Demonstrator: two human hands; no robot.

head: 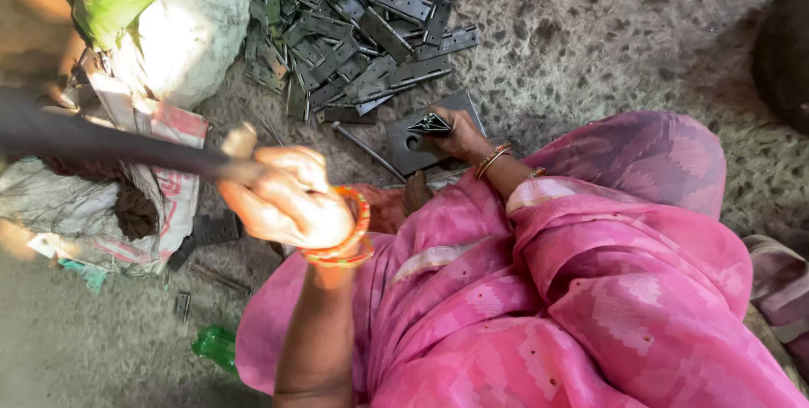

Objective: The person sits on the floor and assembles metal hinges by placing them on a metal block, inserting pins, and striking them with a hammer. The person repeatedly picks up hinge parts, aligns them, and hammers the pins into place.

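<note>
- While the left hand [286, 197] is clenched round a dark handle [101, 142] running out left, the right hand [462, 134] pinches a folded hinge [430, 125] on a dark metal plate [413, 151].
- Farther off lies a heap of grey hinges [354, 29].

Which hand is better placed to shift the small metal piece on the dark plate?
The right hand. It already pinches the small metal piece on the dark plate. The left hand is raised, gripping a dark tool handle.
</note>
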